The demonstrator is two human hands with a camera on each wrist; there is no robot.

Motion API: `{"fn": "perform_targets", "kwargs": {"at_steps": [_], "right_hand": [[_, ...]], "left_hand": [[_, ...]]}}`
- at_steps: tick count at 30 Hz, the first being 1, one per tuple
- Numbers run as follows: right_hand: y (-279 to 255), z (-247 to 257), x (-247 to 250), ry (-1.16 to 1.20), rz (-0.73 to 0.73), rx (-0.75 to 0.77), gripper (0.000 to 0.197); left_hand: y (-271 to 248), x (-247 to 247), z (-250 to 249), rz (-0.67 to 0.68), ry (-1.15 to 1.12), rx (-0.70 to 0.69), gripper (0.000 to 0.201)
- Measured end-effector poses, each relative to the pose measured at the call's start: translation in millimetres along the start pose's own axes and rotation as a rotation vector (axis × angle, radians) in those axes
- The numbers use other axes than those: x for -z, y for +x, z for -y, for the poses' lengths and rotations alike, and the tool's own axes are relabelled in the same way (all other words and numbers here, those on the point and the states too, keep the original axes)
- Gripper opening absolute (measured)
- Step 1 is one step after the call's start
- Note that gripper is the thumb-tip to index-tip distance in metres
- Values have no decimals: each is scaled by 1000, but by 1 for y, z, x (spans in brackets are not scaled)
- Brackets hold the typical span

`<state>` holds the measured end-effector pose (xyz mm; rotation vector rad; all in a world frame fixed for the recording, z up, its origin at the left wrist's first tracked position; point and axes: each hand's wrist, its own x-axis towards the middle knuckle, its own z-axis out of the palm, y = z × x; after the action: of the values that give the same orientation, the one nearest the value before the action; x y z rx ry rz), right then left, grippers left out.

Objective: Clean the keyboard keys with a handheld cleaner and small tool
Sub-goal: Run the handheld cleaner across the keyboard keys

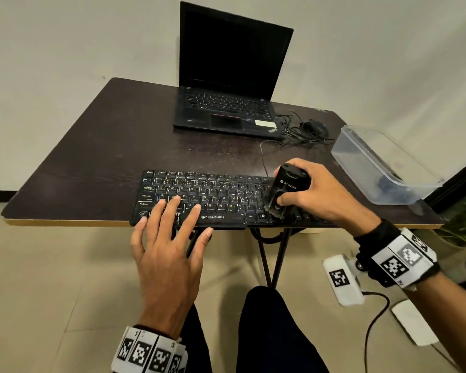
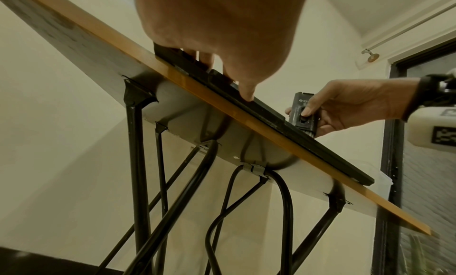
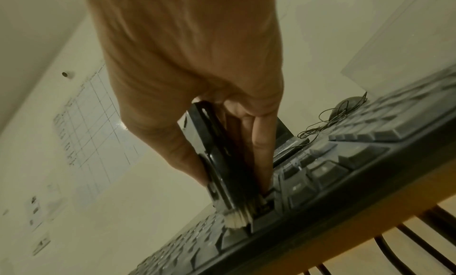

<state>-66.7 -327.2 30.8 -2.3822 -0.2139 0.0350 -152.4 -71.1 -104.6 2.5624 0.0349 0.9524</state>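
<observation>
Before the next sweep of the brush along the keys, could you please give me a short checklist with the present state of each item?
1. Right hand holds the handheld cleaner firmly, thumb on its front: ok.
2. Brush bristles touch the keys of the keyboard: ok.
3. Left hand steadies the keyboard, fingers flat on the left keys: ok.
4. Keyboard sits fully on the table: not ok, its front edge slightly overhangs the table edge.
5. Cleaner switched on: cannot tell.
6. Small tool within reach: cannot tell; the clear plastic container on the right holds something dark.
</observation>
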Motion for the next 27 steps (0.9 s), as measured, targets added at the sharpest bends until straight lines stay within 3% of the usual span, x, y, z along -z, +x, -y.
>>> {"fn": "perform_targets", "kwargs": {"at_steps": [3,8,12,17,23,27], "right_hand": [[7,2,7,-92,19,-4,30],[20,11,7,-20,3,65,39],[30,17,5,-82,96,99,41],[52,27,22,-259,270,-22,41],[64,40,29,-443,416,-52,32],[62,45,29,-504,442,73,29]], "left_hand": [[0,0,0,-9,-11,-4,45],[-1,0,1,-2,-12,-9,45],[0,-1,2,3,-15,-6,45],[-1,-1,3,3,-19,-8,44],[0,1,3,26,-29,2,45],[-1,2,2,29,-46,2,45]]}}
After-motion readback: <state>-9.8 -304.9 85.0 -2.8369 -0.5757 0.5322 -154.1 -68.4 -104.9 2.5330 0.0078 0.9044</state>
